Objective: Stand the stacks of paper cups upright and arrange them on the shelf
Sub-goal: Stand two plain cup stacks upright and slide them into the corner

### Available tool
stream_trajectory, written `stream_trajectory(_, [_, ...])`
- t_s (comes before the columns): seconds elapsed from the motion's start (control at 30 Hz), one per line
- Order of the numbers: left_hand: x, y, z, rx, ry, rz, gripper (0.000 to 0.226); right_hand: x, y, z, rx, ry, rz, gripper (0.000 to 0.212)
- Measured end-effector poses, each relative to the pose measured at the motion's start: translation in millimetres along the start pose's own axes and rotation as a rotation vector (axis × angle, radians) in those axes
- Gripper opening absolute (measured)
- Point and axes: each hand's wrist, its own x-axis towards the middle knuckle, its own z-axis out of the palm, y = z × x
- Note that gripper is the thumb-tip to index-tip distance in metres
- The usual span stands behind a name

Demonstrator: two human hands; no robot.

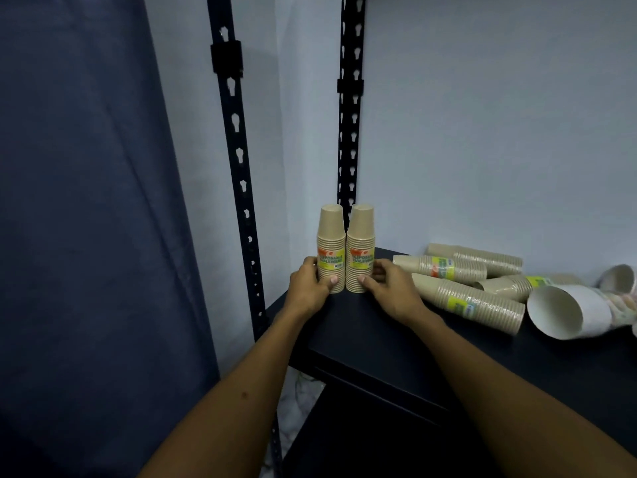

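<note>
I see two upright stacks of tan cups standing side by side at the back left corner of the dark shelf (379, 339), just in front of the rear post (350, 132), their sides touching. Both stand with cup bottoms up and carry a yellow and orange label around the middle. My left hand (308, 288) grips the left stack (331, 248) low down, thumb across its front near the base and fingers curled around its left side. My right hand (391, 288) holds the right stack (360, 248) the same way, thumb on the lower front, fingers bent around its right side. Both hands rest close to the shelf surface, forearms reaching in from the front edge. Further right along the back of the shelf, four more tan stacks lie on their sides in a loose heap: one (437, 267) just right of my right hand, one (479, 258) behind it near the wall, one (472, 303) nearer the front, angled toward the right, and one (517, 284) between them, partly covered. At the right edge of the view a white stack (568, 310) lies on its side with its open mouth toward me, and another pale cup (618, 277) shows behind it, cut off by the frame. A second slotted post (238, 167) rises at the shelf's left front corner, with a blue curtain (86, 219) hanging to its left.
</note>
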Motion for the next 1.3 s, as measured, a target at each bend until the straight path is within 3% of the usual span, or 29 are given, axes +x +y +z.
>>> stream_trajectory(1.3, [10.1,-9.2,3.9,-0.02,0.042,0.043,0.051,6.1,9.2,8.4,-0.02,0.15,0.035,0.036])
